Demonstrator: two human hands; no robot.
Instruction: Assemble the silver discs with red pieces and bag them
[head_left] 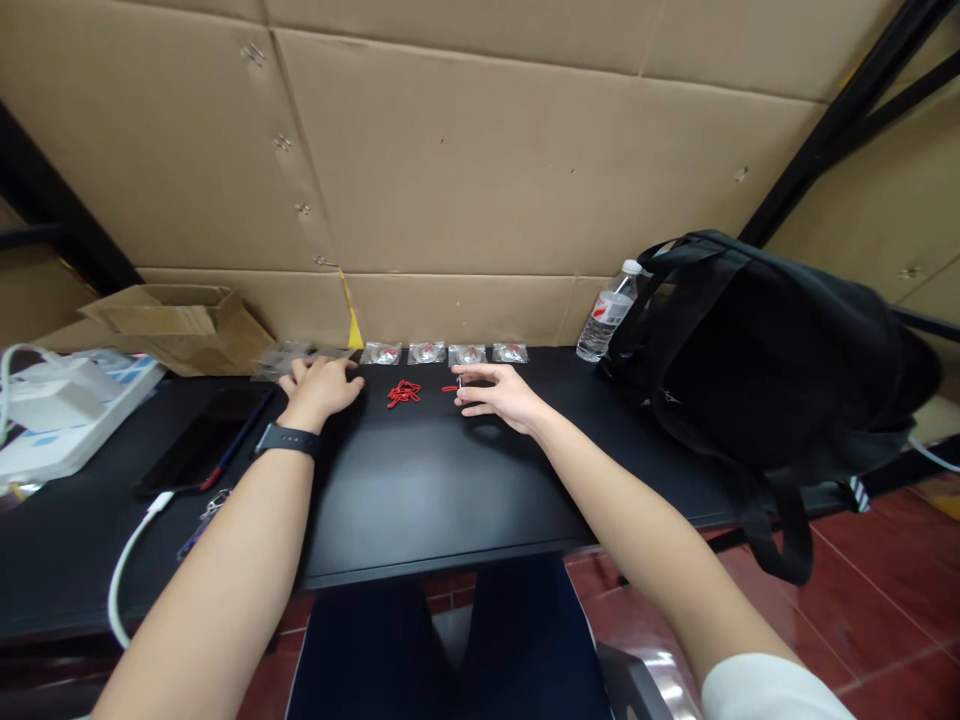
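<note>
- Head view: the left hand [319, 388], palm down with loosely spread, curved fingers, lies at thin, glossy clear bags [277, 360]; whether it pinches one, I cannot tell.
- The right hand [501, 395] has its fingers parted, a small shiny piece [460, 382] and a short red cord [448, 388] at the tips; I cannot tell how firmly they are pinched.
- Between the hands, a tangled heap of red cords [405, 393] lies on the smooth black tabletop [435, 490].
- Just behind, four flat, crinkly clear packets [428, 352] with round contents line the creased cardboard wall [465, 150].
- Beside the right arm slumps a soft black fabric bag [780, 360].
</note>
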